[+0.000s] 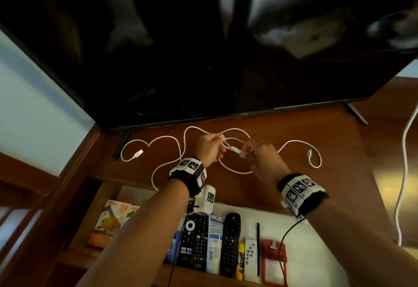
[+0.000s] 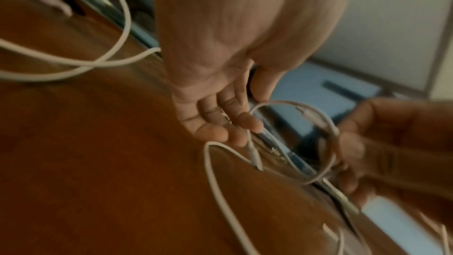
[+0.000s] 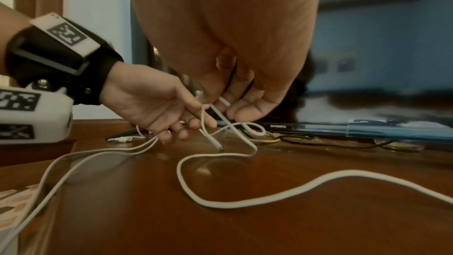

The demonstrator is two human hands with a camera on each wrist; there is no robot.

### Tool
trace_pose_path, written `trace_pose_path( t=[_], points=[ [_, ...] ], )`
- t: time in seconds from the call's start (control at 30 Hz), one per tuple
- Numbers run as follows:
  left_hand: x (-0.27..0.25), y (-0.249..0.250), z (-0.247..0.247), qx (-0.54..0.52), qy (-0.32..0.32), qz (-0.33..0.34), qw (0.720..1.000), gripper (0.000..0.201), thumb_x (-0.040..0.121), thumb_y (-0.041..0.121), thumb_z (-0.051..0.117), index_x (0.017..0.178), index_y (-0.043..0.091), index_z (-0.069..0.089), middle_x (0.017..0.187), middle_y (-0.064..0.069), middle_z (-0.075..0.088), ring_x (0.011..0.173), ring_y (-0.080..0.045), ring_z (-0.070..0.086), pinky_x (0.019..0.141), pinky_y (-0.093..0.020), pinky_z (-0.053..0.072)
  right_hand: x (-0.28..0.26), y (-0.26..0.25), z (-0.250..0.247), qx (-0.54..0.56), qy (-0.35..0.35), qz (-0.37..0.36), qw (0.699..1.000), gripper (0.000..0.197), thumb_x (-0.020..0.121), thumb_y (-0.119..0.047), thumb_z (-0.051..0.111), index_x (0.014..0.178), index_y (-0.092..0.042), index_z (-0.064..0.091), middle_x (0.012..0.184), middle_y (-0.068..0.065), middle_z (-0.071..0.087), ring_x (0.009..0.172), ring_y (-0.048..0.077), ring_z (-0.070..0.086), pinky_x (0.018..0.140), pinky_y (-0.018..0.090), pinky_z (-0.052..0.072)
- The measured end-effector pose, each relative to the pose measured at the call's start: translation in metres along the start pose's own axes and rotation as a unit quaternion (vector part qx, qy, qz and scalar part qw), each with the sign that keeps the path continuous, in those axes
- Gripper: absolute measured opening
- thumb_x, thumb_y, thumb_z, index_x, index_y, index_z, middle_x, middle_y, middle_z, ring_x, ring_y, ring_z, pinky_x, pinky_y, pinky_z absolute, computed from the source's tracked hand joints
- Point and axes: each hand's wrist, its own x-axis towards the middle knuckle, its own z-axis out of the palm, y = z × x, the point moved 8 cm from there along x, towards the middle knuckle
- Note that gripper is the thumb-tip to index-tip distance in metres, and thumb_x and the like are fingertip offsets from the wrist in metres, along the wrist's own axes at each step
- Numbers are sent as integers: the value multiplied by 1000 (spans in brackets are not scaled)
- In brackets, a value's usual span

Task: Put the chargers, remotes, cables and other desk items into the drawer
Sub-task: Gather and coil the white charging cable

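Note:
Two white cables lie tangled in loops (image 1: 235, 171) on the wooden desk (image 1: 316, 128) in front of the TV. My left hand (image 1: 210, 148) grips a bundle of the strands, fingers curled round them (image 3: 152, 108). To its right, my right hand (image 1: 260, 157) pinches one cable just behind its small plug (image 3: 217, 145), which points down at the desk. A USB plug (image 1: 138, 154) rests at the far left, another plug end (image 1: 309, 153) at the right. Below the desk edge the drawer (image 1: 316, 237) stands open.
The drawer holds two black remotes (image 1: 194, 239) (image 1: 230, 234), a small white remote (image 1: 250, 255), a black pen (image 1: 258, 248), a red pouch (image 1: 273, 261) and orange boxes (image 1: 113, 221). A large TV (image 1: 203, 49) stands close behind the hands. Another white cable (image 1: 404, 151) hangs at the right.

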Motion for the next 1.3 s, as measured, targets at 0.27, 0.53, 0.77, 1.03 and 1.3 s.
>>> trace_pose_path(
  t=[0.27, 0.53, 0.77, 1.03, 1.3],
  points=[
    [-16, 37, -13, 104, -47, 147, 983, 15, 99, 17, 61, 97, 11, 74, 75, 3, 67, 60, -4, 57, 60, -21, 42, 0, 22, -21, 80, 23, 69, 994, 20, 95, -3, 61, 94, -22, 68, 95, -5, 69, 86, 10, 66, 72, 29, 58],
    [-52, 36, 7, 396, -97, 285, 867, 28, 106, 29, 49, 108, 17, 74, 103, 1, 73, 93, -17, 67, 84, -42, 55, 16, 28, -69, 97, 126, 130, 979, 12, 98, -7, 59, 98, -18, 63, 90, -7, 65, 76, 3, 64, 55, 9, 49],
    [-61, 42, 44, 329, -115, 230, 909, 54, 100, 1, 46, 147, 26, 53, 117, 0, 72, 96, -14, 65, 78, -22, 51, 43, -30, -72, 97, 96, 8, 991, 8, 99, -13, 59, 102, -15, 66, 92, -3, 65, 79, 3, 61, 63, 7, 46],
    [-85, 109, -34, 282, 104, 290, 909, 29, 100, 42, 46, 115, 24, 63, 102, 6, 60, 78, -11, 57, 71, -33, 48, 17, -65, -79, 29, 34, -126, 991, 18, 96, 0, 57, 101, -15, 68, 104, -6, 57, 87, -3, 60, 77, 15, 51],
    [-146, 134, -24, 185, -83, 269, 942, 29, 109, 25, 45, 92, 12, 63, 69, 6, 58, 62, -11, 56, 62, -32, 45, -29, -90, -90, 77, 92, -163, 979, 34, 88, -4, 72, 119, -17, 65, 112, -6, 63, 99, 8, 60, 85, 23, 52]
  ],
)
